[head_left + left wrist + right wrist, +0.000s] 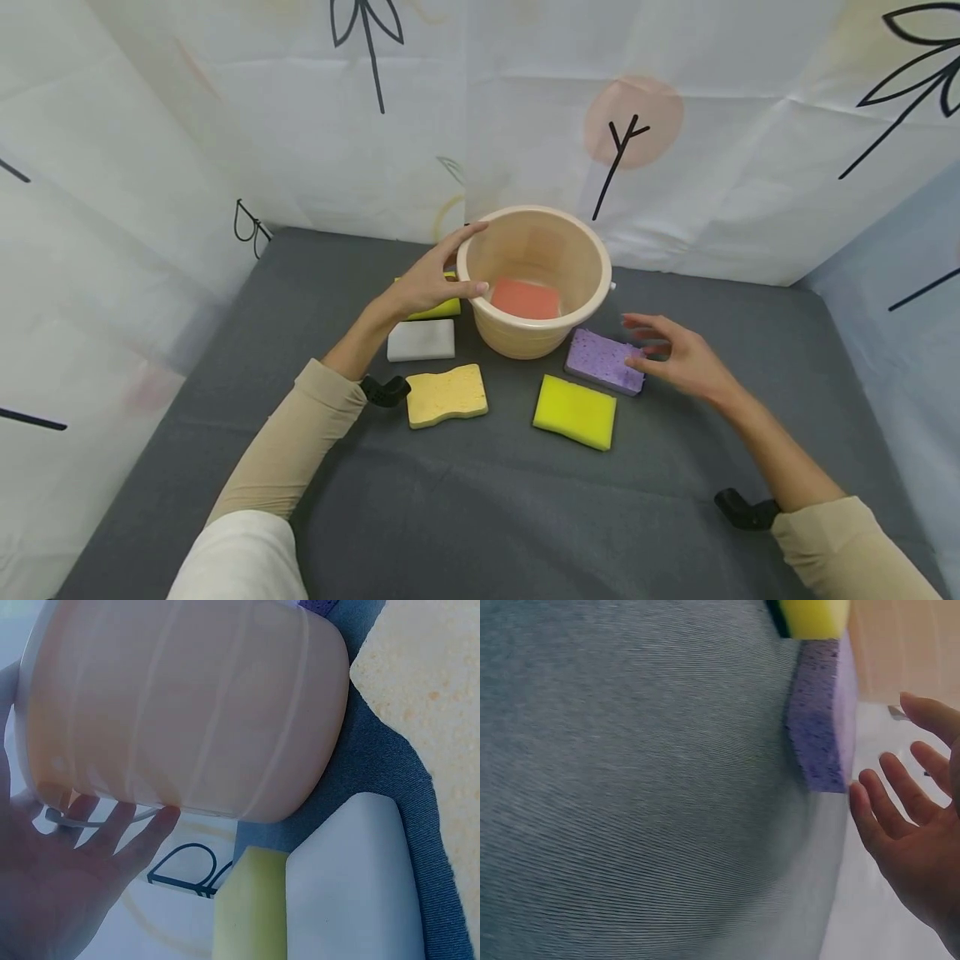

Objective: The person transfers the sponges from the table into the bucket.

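My left hand [429, 279] holds a cream plastic bucket [517, 337] by its left side. The thumb lies at the near rim and the fingers spread round the far side; in the left wrist view they rest against the ribbed wall [187, 697]. A flat red-orange sponge [525, 300] lies on the bucket's bottom. My right hand [682, 358] hovers with parted, slightly bent fingers over the right end of a purple sponge [600, 358]. In the right wrist view the hand [919, 832] holds nothing, beside the purple sponge [821, 720].
Left of the bucket lie a white sponge [422, 340], a wavy light-yellow sponge [447, 395] and a yellow sponge [438, 310] partly hidden by my left hand. A bright yellow sponge [575, 412] lies nearer me. A patterned white cloth [525, 125] hangs behind the grey table [450, 517].
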`<state>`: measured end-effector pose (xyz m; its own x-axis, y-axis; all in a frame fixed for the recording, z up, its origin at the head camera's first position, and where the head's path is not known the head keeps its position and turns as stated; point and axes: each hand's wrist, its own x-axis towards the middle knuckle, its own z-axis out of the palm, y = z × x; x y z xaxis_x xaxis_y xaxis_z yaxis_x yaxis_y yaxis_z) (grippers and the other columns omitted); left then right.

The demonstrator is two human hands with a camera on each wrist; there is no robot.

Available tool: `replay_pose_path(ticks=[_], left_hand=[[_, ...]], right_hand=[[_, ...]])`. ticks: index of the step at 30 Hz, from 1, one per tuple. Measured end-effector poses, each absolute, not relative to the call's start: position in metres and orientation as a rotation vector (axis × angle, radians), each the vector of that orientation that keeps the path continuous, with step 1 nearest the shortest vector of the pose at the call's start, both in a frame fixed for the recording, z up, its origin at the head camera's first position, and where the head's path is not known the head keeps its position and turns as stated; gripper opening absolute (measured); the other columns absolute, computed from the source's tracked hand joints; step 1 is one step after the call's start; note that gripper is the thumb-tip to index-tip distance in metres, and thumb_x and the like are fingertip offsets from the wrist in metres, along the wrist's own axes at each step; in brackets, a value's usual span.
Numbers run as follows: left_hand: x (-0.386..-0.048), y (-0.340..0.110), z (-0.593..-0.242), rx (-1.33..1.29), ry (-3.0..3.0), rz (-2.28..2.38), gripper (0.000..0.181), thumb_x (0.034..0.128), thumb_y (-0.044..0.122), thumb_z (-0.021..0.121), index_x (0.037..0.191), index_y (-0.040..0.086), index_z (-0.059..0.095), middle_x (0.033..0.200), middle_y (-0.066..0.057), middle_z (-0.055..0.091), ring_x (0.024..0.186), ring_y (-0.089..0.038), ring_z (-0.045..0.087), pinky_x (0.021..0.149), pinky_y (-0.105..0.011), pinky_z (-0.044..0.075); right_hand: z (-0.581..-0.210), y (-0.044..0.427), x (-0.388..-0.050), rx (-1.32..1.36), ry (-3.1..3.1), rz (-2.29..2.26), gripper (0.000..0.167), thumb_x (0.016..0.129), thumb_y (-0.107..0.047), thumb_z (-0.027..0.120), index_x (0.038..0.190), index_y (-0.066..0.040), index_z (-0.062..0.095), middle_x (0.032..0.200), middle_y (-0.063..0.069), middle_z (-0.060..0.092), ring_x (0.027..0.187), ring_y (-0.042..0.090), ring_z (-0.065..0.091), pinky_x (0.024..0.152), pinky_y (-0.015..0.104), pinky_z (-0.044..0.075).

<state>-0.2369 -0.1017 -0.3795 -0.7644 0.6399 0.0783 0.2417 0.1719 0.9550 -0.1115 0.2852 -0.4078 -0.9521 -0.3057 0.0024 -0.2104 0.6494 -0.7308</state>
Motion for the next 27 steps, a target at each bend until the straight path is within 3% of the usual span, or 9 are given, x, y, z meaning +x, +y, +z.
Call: replay_pose_path(ticks=[5,10,27], left_hand=[[-0.238,-0.101,-0.379,0.823,2.104,1.615,0.089,0.0890,0.015,0.072,0.160,0.023,0.020,0.163,-0.005,0.016,0.140,-0.032,0.038,0.103,-0.046,0.046],[-0.239,-0.100,-0.380,0.814,2.094,1.614,0.090,0.0884,0.011,0.072,0.161,0.016,0.018,0.163,-0.010,0.014,0.141,-0.037,0.035,0.104,-0.048,0.045],[-0.238,-0.103,-0.382,0.854,2.114,1.632,0.089,0.0861,0.037,0.077,0.158,0.032,0.025,0.161,0.002,0.021,0.138,-0.026,0.042,0.094,-0.044,0.053]], right_hand=[[-0.418,0.285,-0.109,-0.419,2.788,-1.106,0.065,0.085,-0.007,0.078,0.143,0.000,0.049,0.139,0.023,0.051,0.125,0.043,0.049,0.103,0.062,0.038],[-0.427,0.284,-0.107,-0.421,2.802,-1.074,0.066,0.083,-0.009,0.080,0.142,-0.002,0.052,0.138,0.022,0.052,0.123,0.040,0.050,0.103,0.060,0.038],[-0.438,0.276,-0.104,-0.355,2.767,-0.976,0.075,0.085,-0.028,0.081,0.148,-0.005,0.047,0.145,0.024,0.046,0.132,0.045,0.039,0.105,0.067,0.029]])
